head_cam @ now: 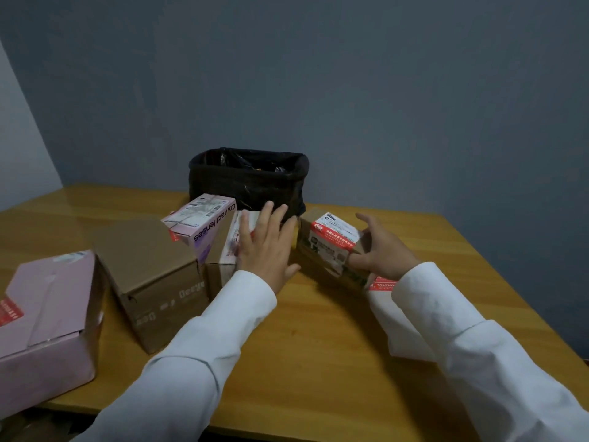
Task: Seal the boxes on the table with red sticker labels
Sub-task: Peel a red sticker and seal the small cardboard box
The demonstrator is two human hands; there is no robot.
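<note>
My right hand (381,250) grips a small brown cardboard box (325,250) with a red sticker label (334,238) across its top, right of the table's middle. My left hand (269,244) is flat with straight fingers, resting against a small box (228,250) with pink print. A pink contact-lens box (204,223) lies tilted on top of the stack. A larger brown box (153,275) stands to the left. A big pink box (47,317) with a red sticker (9,311) sits at the far left. A white sheet with red stickers (382,283) lies under my right wrist.
A black bag-lined bin (248,180) stands at the back of the wooden table (318,362), just behind both hands. A grey wall rises behind it. The table's front edge runs along the bottom, and its right edge slants away at the right.
</note>
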